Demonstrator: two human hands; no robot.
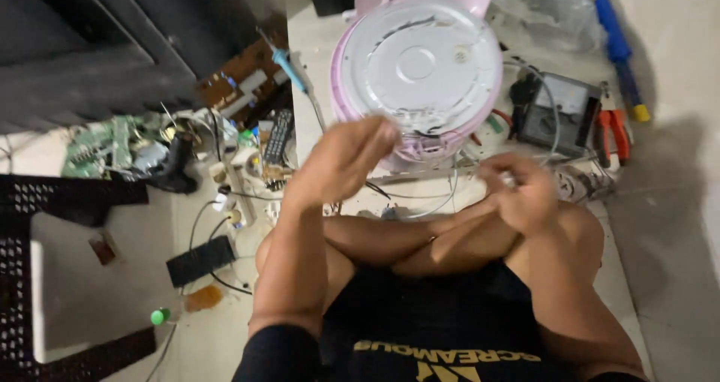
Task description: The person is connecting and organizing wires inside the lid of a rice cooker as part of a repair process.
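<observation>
Seated cross-legged on the pale tiled floor (660, 224), looking down over my knees.

My left hand (346, 159) is raised, held with the fingers loosely curled and together, palm turned down. Its fingertips lie over the near rim of the round pink plastic cooker body with a silver metal base plate (417, 70), which lies tipped up with its underside facing me. The hand is motion-blurred, so I cannot tell whether the fingertips touch the rim or only overlap it in view.

My right hand (525, 191) is lower, over my right knee, with its fingers bunched together as if pinching something small. The item itself is too blurred to identify. A thin grey wire (442, 198) loops across the floor between my knees and the cooker.

Cooker position: directly ahead of me, just beyond my crossed shins, centred between both hands.

Surroundings, right side: a grey rectangular multimeter (559, 112) just beside the cooker, red-handled pliers (613, 130) next to it, and a blue-handled screwdriver with yellow tip (621, 48) further out.

Left side: a blue-handled soldering iron (294, 73) near the cooker, a black remote control (278, 136), a green circuit board (94, 145), a black rectangular box (201, 260) with a cable, and a small green cap (160, 316). A black perforated plastic frame (45, 202) sits at the far left.
</observation>
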